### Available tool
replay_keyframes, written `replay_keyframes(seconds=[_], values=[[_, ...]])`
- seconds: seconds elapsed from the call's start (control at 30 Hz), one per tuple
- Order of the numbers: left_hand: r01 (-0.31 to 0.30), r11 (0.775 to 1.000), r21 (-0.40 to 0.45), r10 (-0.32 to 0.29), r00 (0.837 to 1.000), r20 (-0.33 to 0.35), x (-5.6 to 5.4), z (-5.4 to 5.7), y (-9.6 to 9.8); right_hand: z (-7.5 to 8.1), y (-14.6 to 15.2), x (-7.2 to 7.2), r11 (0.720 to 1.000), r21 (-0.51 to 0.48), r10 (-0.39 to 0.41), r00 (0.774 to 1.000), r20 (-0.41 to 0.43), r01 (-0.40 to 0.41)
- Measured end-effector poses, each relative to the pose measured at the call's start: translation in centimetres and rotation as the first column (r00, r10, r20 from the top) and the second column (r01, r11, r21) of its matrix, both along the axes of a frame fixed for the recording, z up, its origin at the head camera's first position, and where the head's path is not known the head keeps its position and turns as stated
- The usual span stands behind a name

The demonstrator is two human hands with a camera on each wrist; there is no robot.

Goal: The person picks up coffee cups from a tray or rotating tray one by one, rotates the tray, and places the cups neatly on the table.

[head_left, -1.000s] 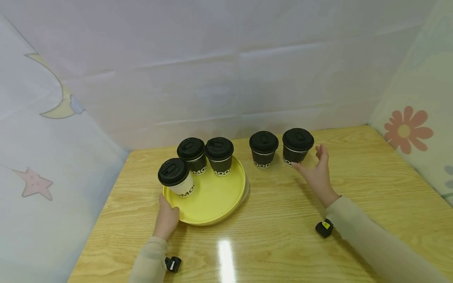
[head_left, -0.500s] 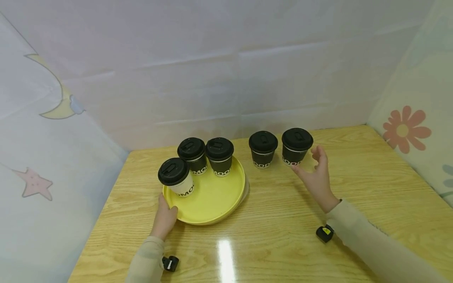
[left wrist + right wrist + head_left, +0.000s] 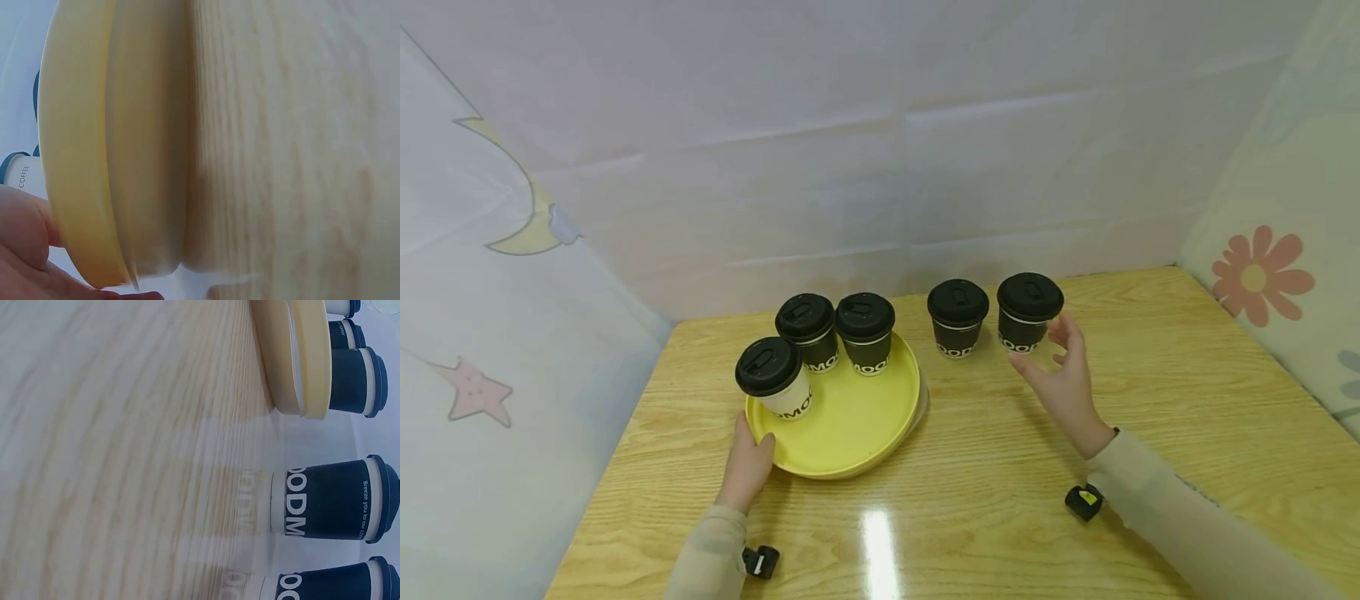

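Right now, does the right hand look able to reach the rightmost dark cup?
Probably yes: the right hand is spread close beside the rightmost dark cup, and nothing appears to stand between them.

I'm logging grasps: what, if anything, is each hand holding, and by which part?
The left hand grips the yellow tray by its near-left rim. The right hand is by the rightmost cup; any hold there cannot be told.

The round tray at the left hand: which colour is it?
Yellow; the tray shows best in the head view.
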State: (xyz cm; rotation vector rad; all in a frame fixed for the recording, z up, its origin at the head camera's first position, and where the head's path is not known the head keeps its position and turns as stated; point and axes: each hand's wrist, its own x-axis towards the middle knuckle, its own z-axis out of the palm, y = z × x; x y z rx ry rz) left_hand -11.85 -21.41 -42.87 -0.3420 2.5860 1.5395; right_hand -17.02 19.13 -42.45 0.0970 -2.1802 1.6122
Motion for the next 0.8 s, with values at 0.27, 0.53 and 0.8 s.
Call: replay_keyframes(seconds=[0.27, 0.53, 0.8], values=[[-0.021, 1.000, 0.008, 0.021, 1.000, 0.000, 0.5, 0.2, 0.2, 0.0, -0.6, 0.2, 0.999, -0.023, 0.040, 0.999, 0.010, -0.040], [-0.049, 0.999, -0.001, 0.049, 0.999, 0.002, 1.0, 0.4, 0.4, 0.6, -1.9, 0.5, 0.988, -0.083, 0.132, 0.991, 0.031, -0.129], [-0.025, 1.000, 0.002, 0.025, 1.000, -0.005, 1.2, 0.4, 0.6, 0.9, -2.6, 0.6, 0.979, -0.095, 0.182, 0.983, 0.017, -0.180]])
